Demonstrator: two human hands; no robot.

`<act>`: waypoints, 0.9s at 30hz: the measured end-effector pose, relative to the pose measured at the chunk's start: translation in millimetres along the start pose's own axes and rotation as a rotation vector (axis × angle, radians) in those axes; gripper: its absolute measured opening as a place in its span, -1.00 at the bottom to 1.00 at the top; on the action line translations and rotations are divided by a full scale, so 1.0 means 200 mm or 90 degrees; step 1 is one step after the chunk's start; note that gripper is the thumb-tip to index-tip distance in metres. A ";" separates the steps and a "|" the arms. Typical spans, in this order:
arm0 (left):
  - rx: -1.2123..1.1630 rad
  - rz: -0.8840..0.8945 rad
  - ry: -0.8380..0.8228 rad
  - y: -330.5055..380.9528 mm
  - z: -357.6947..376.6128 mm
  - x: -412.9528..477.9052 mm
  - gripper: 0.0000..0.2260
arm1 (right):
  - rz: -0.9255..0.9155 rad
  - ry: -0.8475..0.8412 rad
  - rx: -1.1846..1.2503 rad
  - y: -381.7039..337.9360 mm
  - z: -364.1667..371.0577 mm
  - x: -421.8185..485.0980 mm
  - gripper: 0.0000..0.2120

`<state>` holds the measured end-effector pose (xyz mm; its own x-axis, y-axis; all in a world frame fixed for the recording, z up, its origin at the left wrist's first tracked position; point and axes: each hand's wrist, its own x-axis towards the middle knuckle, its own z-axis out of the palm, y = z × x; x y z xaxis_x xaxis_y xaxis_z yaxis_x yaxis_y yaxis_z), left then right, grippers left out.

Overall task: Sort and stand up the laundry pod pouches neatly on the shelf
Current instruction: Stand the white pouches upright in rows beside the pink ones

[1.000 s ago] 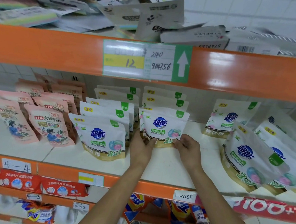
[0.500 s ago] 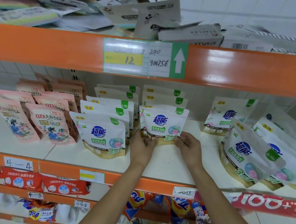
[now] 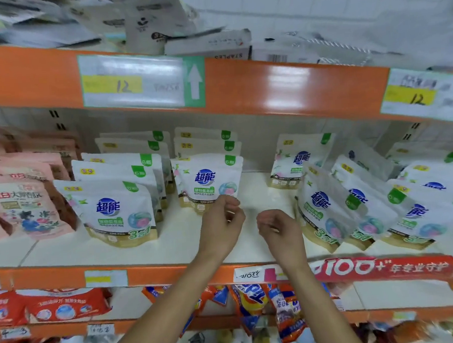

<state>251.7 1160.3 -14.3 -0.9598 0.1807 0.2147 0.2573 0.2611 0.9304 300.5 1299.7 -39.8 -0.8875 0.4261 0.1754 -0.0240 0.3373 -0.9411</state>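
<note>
A white laundry pod pouch (image 3: 207, 180) with a blue logo stands upright at the front of the middle column on the white shelf (image 3: 182, 244). My left hand (image 3: 221, 225) hovers at its lower right corner, fingers loosely curled, holding nothing. My right hand (image 3: 277, 229) hangs just to the right over bare shelf, also loosely curled and empty. Another column of white pouches (image 3: 110, 211) stands to the left. On the right, several white pouches (image 3: 321, 207) lean over in a loose heap, with one standing pouch (image 3: 299, 161) behind them.
Pink pouches (image 3: 21, 204) stand in rows at the far left. An orange beam (image 3: 281, 84) with a label "12" runs overhead, with boxes and papers piled above it. Below the shelf's orange front edge (image 3: 157, 275) lie red and orange detergent packs (image 3: 63, 306).
Both hands have let go of the middle front pouch and drawn back to the right. The pouch stays standing. The camera has moved closer and turned right.
</note>
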 end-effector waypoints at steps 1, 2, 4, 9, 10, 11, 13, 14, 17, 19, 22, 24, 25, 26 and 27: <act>0.003 0.017 -0.030 0.03 0.05 0.00 -0.88 | -0.006 0.008 -0.003 -0.01 -0.05 -0.04 -0.77; 0.004 0.030 -0.066 0.05 0.10 0.01 -0.88 | -0.006 0.019 -0.006 -0.03 -0.09 -0.07 -0.78; 0.008 0.043 -0.148 0.08 0.20 0.03 -0.89 | -0.002 0.049 -0.008 -0.04 -0.19 -0.14 -0.83; -0.006 -0.015 -0.223 0.12 0.41 0.12 -0.78 | 0.010 0.146 0.002 -0.02 -0.45 -0.28 -0.94; -0.002 -0.030 -0.225 0.13 0.44 0.14 -0.71 | 0.019 0.168 -0.007 -0.01 -0.50 -0.29 -0.90; 0.008 -0.044 -0.231 0.14 0.46 0.16 -0.63 | 0.028 0.188 -0.017 0.01 -0.53 -0.30 -0.84; 0.010 -0.063 -0.256 0.18 0.50 0.19 -0.46 | 0.040 0.221 -0.032 0.05 -0.60 -0.31 -0.77; 0.002 -0.078 -0.274 0.18 0.52 0.19 -0.39 | 0.047 0.229 -0.040 0.06 -0.62 -0.31 -0.76; -0.026 -0.140 -0.330 0.19 0.55 0.21 -0.29 | 0.062 0.234 -0.081 0.10 -0.64 -0.28 -0.77; -0.074 -0.170 -0.350 0.18 0.56 0.21 -0.30 | 0.071 0.231 -0.111 0.11 -0.64 -0.26 -0.78; -0.124 -0.191 -0.369 0.18 0.55 0.20 -0.29 | 0.095 0.235 -0.145 0.10 -0.64 -0.23 -0.81; -0.124 -0.190 -0.379 0.18 0.55 0.20 -0.28 | 0.108 0.226 -0.182 0.09 -0.65 -0.22 -0.82; -0.126 -0.191 -0.379 0.18 0.54 0.20 -0.28 | 0.110 0.216 -0.193 0.09 -0.65 -0.21 -0.81; -0.125 -0.191 -0.381 0.17 0.54 0.20 -0.28 | 0.106 0.201 -0.198 0.09 -0.65 -0.20 -0.78; -0.119 -0.188 -0.389 0.17 0.54 0.20 -0.28 | 0.100 0.183 -0.206 0.10 -0.65 -0.19 -0.74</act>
<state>233.9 1278.4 -5.9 -0.7378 0.6420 -0.2087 -0.0805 0.2234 0.9714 393.7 1399.2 -27.2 -0.7037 0.6936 0.1540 0.2863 0.4752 -0.8320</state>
